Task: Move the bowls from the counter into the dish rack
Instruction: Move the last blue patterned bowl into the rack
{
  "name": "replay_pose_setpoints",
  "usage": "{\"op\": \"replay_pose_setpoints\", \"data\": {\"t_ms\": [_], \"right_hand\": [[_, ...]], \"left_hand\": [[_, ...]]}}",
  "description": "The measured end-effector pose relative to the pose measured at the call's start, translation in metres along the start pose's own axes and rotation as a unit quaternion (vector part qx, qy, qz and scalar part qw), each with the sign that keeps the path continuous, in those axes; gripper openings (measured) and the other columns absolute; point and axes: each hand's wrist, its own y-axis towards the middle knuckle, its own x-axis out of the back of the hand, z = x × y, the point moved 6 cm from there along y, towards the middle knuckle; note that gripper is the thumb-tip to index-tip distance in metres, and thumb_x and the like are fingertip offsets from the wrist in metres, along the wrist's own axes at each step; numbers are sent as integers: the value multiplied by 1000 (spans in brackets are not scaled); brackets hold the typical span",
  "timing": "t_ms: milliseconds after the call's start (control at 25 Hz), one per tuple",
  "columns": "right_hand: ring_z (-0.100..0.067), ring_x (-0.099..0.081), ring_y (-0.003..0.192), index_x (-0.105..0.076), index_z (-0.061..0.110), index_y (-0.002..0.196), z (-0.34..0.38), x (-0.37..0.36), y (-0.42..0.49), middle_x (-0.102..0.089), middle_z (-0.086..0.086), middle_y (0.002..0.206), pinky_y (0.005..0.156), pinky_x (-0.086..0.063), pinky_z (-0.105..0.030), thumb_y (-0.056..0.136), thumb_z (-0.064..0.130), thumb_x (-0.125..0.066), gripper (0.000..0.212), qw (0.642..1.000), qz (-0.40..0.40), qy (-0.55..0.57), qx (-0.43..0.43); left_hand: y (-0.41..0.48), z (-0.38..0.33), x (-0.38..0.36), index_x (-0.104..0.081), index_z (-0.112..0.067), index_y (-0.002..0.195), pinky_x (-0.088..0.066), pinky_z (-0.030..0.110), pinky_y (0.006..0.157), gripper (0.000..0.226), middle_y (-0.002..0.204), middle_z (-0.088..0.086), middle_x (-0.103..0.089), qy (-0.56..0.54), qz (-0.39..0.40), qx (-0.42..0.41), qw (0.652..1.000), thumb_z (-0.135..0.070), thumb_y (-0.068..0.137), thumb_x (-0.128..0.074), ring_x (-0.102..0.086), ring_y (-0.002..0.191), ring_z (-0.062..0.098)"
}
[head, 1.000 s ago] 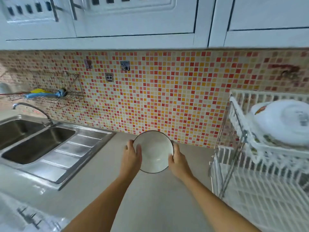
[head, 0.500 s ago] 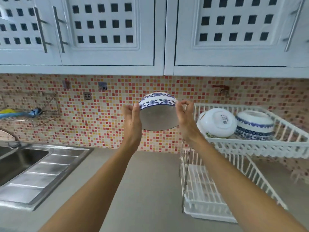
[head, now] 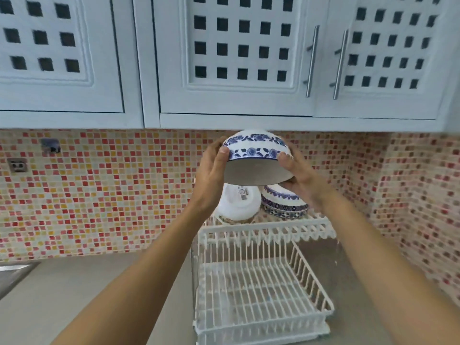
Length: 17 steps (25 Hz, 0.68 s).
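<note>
I hold a white bowl with blue flower bands (head: 256,155) upside down and tilted, its opening facing me, above the upper tier of the white two-tier dish rack (head: 266,232). My left hand (head: 211,175) grips its left rim and my right hand (head: 298,178) its right rim. Under it on the upper tier rest a plain white bowl (head: 236,202), bottom toward me, and an upturned blue-patterned bowl (head: 283,202). The rack's lower tier (head: 258,295) holds nothing.
White wall cabinets with metal handles (head: 312,61) hang just above the held bowl. A red and yellow mosaic wall (head: 112,195) runs behind. The grey counter (head: 74,295) stretches left to the steel sink's edge (head: 15,272).
Both hands lifted the bowl off the counter, turned it over and carried it right, to above the rack's upper tier. My view swung right and upward.
</note>
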Motion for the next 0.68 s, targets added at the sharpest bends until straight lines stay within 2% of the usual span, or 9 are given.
{"op": "replay_pose_setpoints", "data": {"t_ms": [80,160,280,400,480,560,600,680], "right_hand": [[-15,-60,108,-47,64,107,-12,40,-2,-57,11,122,87,-56,-24,37,74,-76,77,1000,0,-9,-16],[-13,-63,105,-45,60,112,-24,75,-1,-57,10,124,86,-56,-27,35,75,-77,85,1000,1,-20,-18],[-4,-67,100,-45,53,118,-40,112,1,-57,14,123,77,-58,-24,35,73,-78,91,1000,3,-15,-6],[-12,-60,114,-43,50,125,-62,146,4,-51,8,134,90,-55,-34,39,70,-80,96,1000,-3,-23,-2],[-18,-53,124,-40,47,133,-75,161,5,-45,4,140,101,-48,-44,42,71,-79,102,999,1,-48,9],[-20,-49,128,-35,46,139,-88,168,7,-40,2,146,104,-45,-48,43,72,-77,108,997,9,-77,16],[-20,-48,129,-32,47,140,-95,170,8,-37,2,148,103,-46,-47,43,73,-76,110,996,13,-88,17],[-21,-45,131,-28,51,140,-107,172,10,-31,4,150,102,-48,-46,41,71,-79,113,992,26,-124,24]], "left_hand": [[12,8,-39,-41,-31,136,-40,50,108,66,141,2,-47,11,31,11,999,-66,80,-37,-48,128,21],[22,15,-73,-41,-30,138,-39,44,109,63,141,0,-48,21,46,12,999,-61,84,-36,-47,128,19],[34,28,-107,-37,-29,141,-35,39,112,61,146,-2,-45,68,62,11,996,-56,87,-30,-43,132,16],[36,46,-136,-30,-34,144,-32,39,113,66,149,-5,-40,106,82,12,991,-65,85,-28,-38,136,15],[36,57,-147,-26,-38,144,-28,44,114,73,149,-6,-37,150,82,10,985,-72,79,-28,-30,138,15],[35,68,-153,-22,-45,144,-25,51,114,78,151,-9,-32,178,87,27,980,-77,73,-31,-19,141,17],[34,72,-155,-20,-47,143,-27,55,113,79,150,-9,-33,193,94,30,976,-79,72,-35,-20,142,20],[32,78,-160,-23,-45,140,-41,52,106,80,142,-5,-43,219,113,20,969,-74,71,-50,-36,135,23]]}}
